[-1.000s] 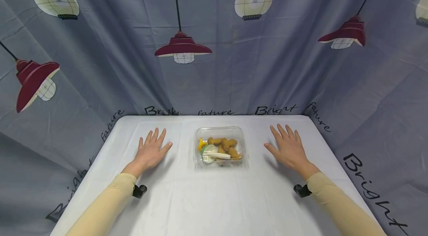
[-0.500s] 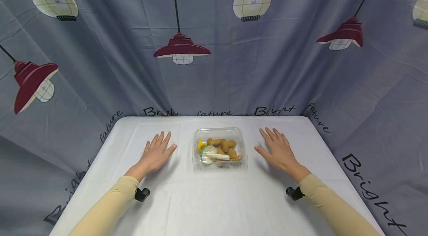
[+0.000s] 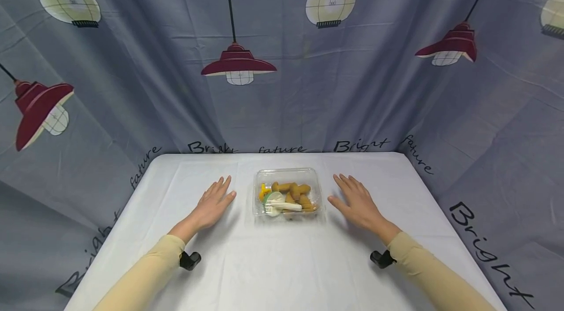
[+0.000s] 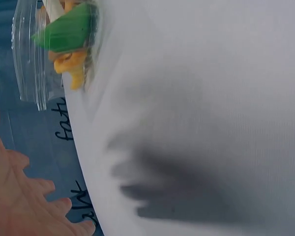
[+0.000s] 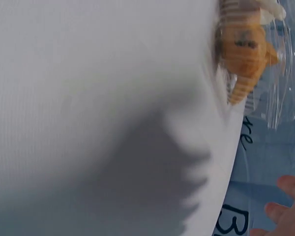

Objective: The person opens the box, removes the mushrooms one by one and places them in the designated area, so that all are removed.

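Note:
A clear plastic clamshell box (image 3: 288,174) sits on the white table, its lid down. Through its walls show several brown-orange pieces (image 3: 296,190), a yellow piece (image 3: 264,191), a green-and-white piece (image 3: 274,198) and a white stick-like piece (image 3: 288,206). My left hand (image 3: 213,205) hovers over the cloth to the left of the box, fingers straight and nothing in it. On the other side my right hand (image 3: 359,204) is held likewise, thumb toward the box. The left wrist view shows the green piece (image 4: 66,30) at the box's end; the right wrist view shows an orange piece (image 5: 244,49).
White cloth covers the table (image 3: 282,272). Behind and at both sides hangs a grey-blue curtain (image 3: 282,105) printed with lamps and lettering. Small black wrist cameras sit under both sleeves, and the hands' shadows fall on the cloth.
Both hands have moved inward toward the box, the right one further than the left. The box stays in place and the fingers remain straight.

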`<act>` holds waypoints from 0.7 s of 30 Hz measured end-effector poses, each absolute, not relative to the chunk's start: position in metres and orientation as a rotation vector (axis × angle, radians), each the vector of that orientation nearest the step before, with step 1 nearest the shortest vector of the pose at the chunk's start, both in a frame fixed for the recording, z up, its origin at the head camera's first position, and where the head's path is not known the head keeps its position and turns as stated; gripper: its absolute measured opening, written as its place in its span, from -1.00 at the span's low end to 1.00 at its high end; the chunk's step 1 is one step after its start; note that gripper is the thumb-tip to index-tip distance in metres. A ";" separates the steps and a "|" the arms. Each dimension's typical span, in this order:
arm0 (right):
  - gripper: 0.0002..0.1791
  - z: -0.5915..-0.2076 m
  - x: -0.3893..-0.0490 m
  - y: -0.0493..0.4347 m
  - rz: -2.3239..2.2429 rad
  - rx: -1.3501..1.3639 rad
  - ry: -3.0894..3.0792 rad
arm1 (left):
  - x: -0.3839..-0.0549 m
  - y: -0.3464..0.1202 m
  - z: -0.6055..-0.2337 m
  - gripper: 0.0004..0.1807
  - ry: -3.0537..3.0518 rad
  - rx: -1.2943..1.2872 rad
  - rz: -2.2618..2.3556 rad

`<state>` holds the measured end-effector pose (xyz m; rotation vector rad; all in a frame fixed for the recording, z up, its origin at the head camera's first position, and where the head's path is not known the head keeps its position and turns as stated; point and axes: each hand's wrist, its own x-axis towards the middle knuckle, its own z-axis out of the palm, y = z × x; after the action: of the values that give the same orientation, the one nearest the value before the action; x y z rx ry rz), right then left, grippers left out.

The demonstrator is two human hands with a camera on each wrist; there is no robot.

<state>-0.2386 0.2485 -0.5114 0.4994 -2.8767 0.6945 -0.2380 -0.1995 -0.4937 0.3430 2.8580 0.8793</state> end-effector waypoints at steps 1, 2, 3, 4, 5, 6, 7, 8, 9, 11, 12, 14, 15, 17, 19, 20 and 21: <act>-0.14 -0.511 -0.237 0.247 0.724 0.501 -2.879 | -0.238 -0.198 -0.494 -0.21 2.834 0.344 0.915; -0.14 -0.512 -0.236 0.245 0.751 0.500 -2.882 | -0.237 -0.196 -0.495 -0.23 2.812 0.343 0.948; -0.14 -0.512 -0.234 0.244 0.782 0.498 -2.887 | -0.237 -0.194 -0.496 -0.24 2.787 0.342 0.982; -0.14 -0.512 -0.233 0.242 0.808 0.497 -2.890 | -0.236 -0.192 -0.496 -0.25 2.762 0.342 1.014; -0.15 -0.512 -0.232 0.240 0.833 0.496 -2.892 | -0.235 -0.189 -0.497 -0.25 2.744 0.348 1.044; -0.15 -0.513 -0.231 0.239 0.848 0.498 -2.896 | -0.235 -0.187 -0.497 -0.26 2.728 0.354 1.073; -0.15 -0.513 -0.230 0.238 0.872 0.496 -2.901 | -0.234 -0.185 -0.497 -0.27 2.711 0.362 1.101; -0.16 -0.513 -0.230 0.236 0.891 0.495 -2.907 | -0.234 -0.182 -0.497 -0.27 2.696 0.372 1.125; -0.16 -0.514 -0.229 0.235 0.909 0.497 -2.910 | -0.233 -0.180 -0.496 -0.26 2.678 0.381 1.153; -0.17 -0.515 -0.229 0.234 0.941 0.498 -2.917 | -0.231 -0.176 -0.496 -0.24 2.637 0.380 1.207; -0.18 -0.516 -0.228 0.233 0.963 0.495 -2.923 | -0.230 -0.174 -0.496 -0.23 2.610 0.366 1.236; -0.19 -0.517 -0.227 0.231 1.023 0.488 -2.924 | -0.229 -0.170 -0.496 -0.21 2.557 0.334 1.302; -0.19 -0.517 -0.227 0.231 1.054 0.483 -2.924 | -0.228 -0.168 -0.497 -0.21 2.529 0.310 1.335; -0.20 -0.518 -0.226 0.229 1.118 0.477 -2.921 | -0.226 -0.164 -0.497 -0.23 2.480 0.266 1.396; -0.20 -0.518 -0.225 0.227 1.174 0.466 -2.920 | -0.225 -0.161 -0.498 -0.26 2.446 0.239 1.448; -0.20 -0.519 -0.224 0.226 1.192 0.462 -2.922 | -0.224 -0.160 -0.499 -0.27 2.434 0.226 1.467; -0.20 -0.519 -0.223 0.225 1.203 0.459 -2.928 | -0.224 -0.159 -0.499 -0.27 2.419 0.211 1.481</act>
<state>-0.2235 0.2253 -0.5188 0.4585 -2.9278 1.2027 -0.2237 -0.1586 -0.4988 0.2111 2.4190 1.4813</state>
